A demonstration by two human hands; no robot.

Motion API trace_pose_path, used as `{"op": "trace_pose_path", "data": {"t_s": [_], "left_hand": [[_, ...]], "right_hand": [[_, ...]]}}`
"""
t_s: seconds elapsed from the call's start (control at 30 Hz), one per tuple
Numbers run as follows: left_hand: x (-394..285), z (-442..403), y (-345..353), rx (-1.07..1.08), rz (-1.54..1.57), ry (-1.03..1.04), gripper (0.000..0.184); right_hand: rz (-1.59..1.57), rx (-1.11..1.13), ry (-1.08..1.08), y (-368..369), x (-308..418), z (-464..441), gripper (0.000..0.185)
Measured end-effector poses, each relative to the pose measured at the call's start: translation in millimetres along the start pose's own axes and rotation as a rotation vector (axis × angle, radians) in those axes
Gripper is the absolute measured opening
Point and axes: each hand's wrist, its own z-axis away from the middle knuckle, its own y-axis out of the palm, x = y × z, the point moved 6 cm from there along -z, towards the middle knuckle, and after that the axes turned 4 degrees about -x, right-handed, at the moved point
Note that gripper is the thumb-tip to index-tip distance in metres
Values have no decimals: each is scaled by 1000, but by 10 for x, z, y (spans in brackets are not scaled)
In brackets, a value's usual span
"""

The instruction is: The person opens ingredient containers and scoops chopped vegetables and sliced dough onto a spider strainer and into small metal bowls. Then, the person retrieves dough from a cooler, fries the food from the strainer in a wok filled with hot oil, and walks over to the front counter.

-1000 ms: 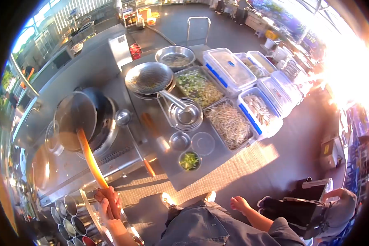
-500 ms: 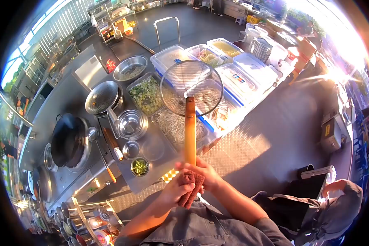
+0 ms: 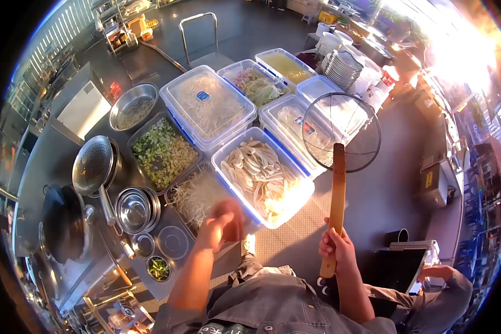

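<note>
My right hand [image 3: 339, 249] is closed around the wooden handle of a wire-mesh strainer [image 3: 339, 133]. The strainer stands up and away from me, its round mesh in front of the lidded bins on the right. My left hand [image 3: 212, 228], partly smeared by motion, grips a folded reddish-brown cloth [image 3: 234, 221]. It hovers over the front end of a tray of pale bean sprouts [image 3: 192, 192]. Just beyond it is an uncovered clear bin of sliced pale food [image 3: 256, 167], with blue edging.
Chopped greens [image 3: 161, 150] fill a tray at the left. Steel bowls [image 3: 133, 209], a perforated ladle [image 3: 92, 161] and a dark wok [image 3: 64, 222] stand farther left. Stacked plates [image 3: 342, 69] are at the back right. Another person's hand [image 3: 437, 273] shows at the lower right.
My hands have parted. The strainer has moved right with my right hand, and my left hand has carried the cloth left, off the handle. The view has shifted, showing the sliced-food bin unobstructed.
</note>
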Motion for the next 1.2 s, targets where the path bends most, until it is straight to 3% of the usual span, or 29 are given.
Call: {"op": "trace_pose_path", "data": {"t_s": [0.07,0.13,0.2,0.33,0.47,0.53,0.57,0.6,0.67,0.73,0.8,0.9,1.07,1.2], "left_hand": [[74,-684,87,143,-107,167,45],[-58,-1158,340,118,-140,318,40],[-175,-1668,335,-165,-262,369,45],[-874,-2412,282,-527,-595,609,40],[-1529,-3050,312,-595,-842,722,46],[-1687,-3022,392,-908,-1365,1033,48],[-1680,-2971,409,-949,-1266,851,52],[-1591,-2841,420,-994,-1273,834,52],[-1042,-2656,363,-663,-946,353,65],[-411,-2481,204,-792,-1234,99,80],[-37,-2315,283,-824,-1405,72,95],[204,-2405,397,-853,-1406,-19,102],[373,-2500,787,-819,-1539,-124,100],[355,-2558,643,-978,-1553,-101,95]], "right_hand": [[31,-33,-17,-42,225,-87,37],[56,-54,-30,-93,417,-159,38],[37,-32,-49,-140,579,-287,39],[40,-11,-39,-257,835,-575,39],[56,45,51,-489,1071,-1017,40],[51,139,123,-566,1229,-1274,41],[74,154,154,-637,1298,-1428,43],[85,180,186,-699,1376,-1591,43],[155,260,234,-767,1515,-1860,45],[161,306,294,-787,1654,-2092,45],[239,387,350,-790,1761,-2275,46],[259,437,404,-753,1851,-2440,47],[298,460,447,-663,1772,-2517,47],[320,457,473,-544,1737,-2475,47]]}}
